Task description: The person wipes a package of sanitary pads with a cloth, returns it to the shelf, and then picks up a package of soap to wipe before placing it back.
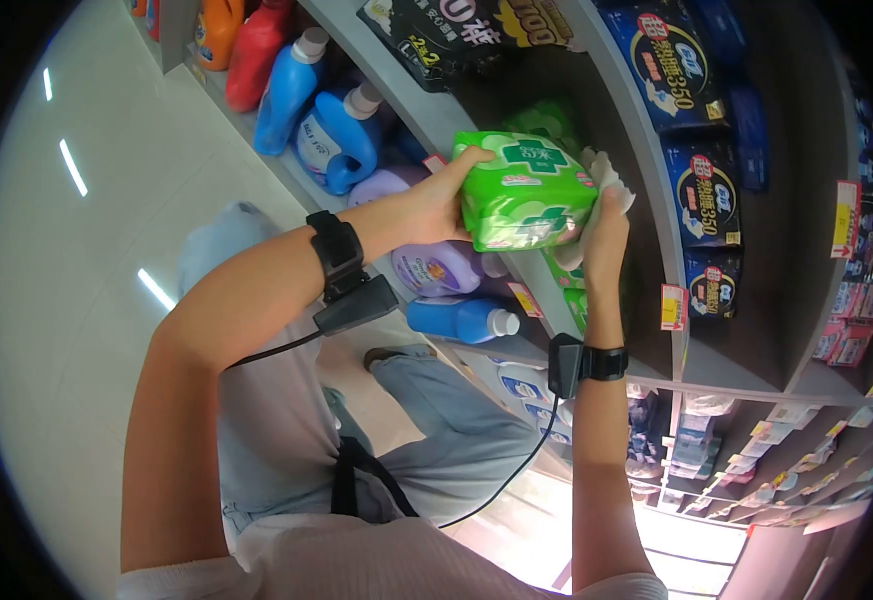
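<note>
A green package (526,195) of sanitary pads is held in front of the grey shelf. My left hand (444,205) grips its left side, with the thumb on top and the other fingers mostly hidden behind it. At its right side, my right hand (604,235) is closed around a white cloth (611,185), which touches the package. Behind the package, more green packages (546,122) lie on the shelf, partly in shadow.
A black package (431,40) sits farther up the same shelf. Detergent bottles (336,140) fill the neighbouring lower shelf, close to my left forearm. Dark blue packs (701,190) stand right of a shelf edge with price tags (673,307). Cables hang from both wristbands.
</note>
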### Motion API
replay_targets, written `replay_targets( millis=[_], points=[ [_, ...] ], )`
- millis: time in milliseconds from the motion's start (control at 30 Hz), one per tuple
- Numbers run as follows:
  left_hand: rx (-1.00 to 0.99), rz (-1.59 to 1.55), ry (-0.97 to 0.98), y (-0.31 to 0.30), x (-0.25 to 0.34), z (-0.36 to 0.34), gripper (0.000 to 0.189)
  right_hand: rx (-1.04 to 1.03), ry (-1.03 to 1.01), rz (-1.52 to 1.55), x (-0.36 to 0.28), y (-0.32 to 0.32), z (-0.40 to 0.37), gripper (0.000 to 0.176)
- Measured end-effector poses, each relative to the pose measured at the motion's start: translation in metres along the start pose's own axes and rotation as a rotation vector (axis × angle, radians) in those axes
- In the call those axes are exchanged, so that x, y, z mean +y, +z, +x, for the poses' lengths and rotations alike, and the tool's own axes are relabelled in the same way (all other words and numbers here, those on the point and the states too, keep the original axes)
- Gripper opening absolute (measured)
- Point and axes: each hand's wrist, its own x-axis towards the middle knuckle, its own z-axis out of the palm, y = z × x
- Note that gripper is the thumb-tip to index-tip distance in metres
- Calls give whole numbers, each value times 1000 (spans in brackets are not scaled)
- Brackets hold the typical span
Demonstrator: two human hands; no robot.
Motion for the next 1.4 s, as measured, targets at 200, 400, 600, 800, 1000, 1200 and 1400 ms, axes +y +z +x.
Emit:
replay_targets(
  millis=[200, 400, 600, 800, 1000, 1200, 1400],
  points=[
    [-71, -1, -5, -6, -1, -4, 51, -184, 203, 354, 11, -23, -30, 50],
    [-171, 123, -54, -4, 1, -1, 54, -307, 248, 688, 2, -37, -33, 50],
    [-193, 275, -136, -8, -7, 0, 56, -432, 230, 597, 11, -28, -30, 55],
    [-74, 208, -11, -15, 2, 0, 56, -391, 211, 664, -3, -7, -32, 54],
    [-113, -105, 77, -15, 9, 1, 50, -256, -252, 312, -33, 12, -40, 58],
    [-176, -175, 82, -11, 4, 2, 49, 67, -641, -477, -43, 19, -49, 61],
    [-17, -97, -5, 3, 7, -14, 52, 215, -667, -621, -42, 25, -46, 64]
  ],
)
